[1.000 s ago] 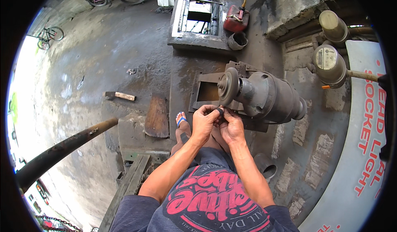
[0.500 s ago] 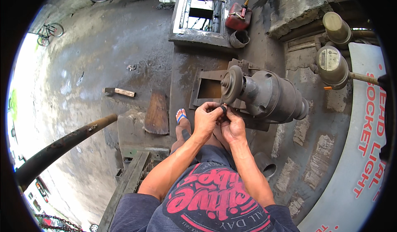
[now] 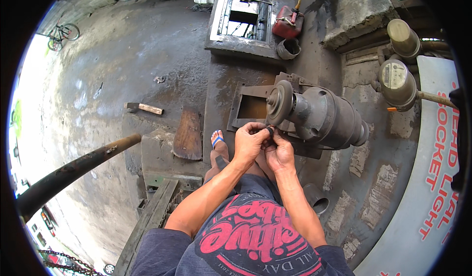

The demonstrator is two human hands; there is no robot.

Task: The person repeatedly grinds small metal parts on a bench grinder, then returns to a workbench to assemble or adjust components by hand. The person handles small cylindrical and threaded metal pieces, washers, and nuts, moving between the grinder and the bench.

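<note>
Both hands meet in front of a bench grinder [image 3: 332, 117], just below its round grinding wheel [image 3: 279, 103]. A small dark piece [image 3: 270, 130] sits pinched between my left hand [image 3: 249, 143] and my right hand [image 3: 280, 155]. The fingers cover most of it, so its exact kind cannot be made out. Its upper end lies close to the lower rim of the wheel; whether they touch is unclear. Both hands have their fingers closed, the left coming from the left side and the right from below.
A hammer [image 3: 143, 108] and a worn wooden board [image 3: 187, 134] lie to the left. A thick pipe [image 3: 78, 170] juts in from the left edge. Ahead stand a metal-framed box [image 3: 241, 48] and a red fuel can [image 3: 288, 24]. Round meters [image 3: 396, 85] and a lettered sign [image 3: 435, 143] line the right.
The whole view has shifted slightly, with the grinder and floor things a little lower and to the right. Both hands keep their pinch on the small dark piece beneath the wheel.
</note>
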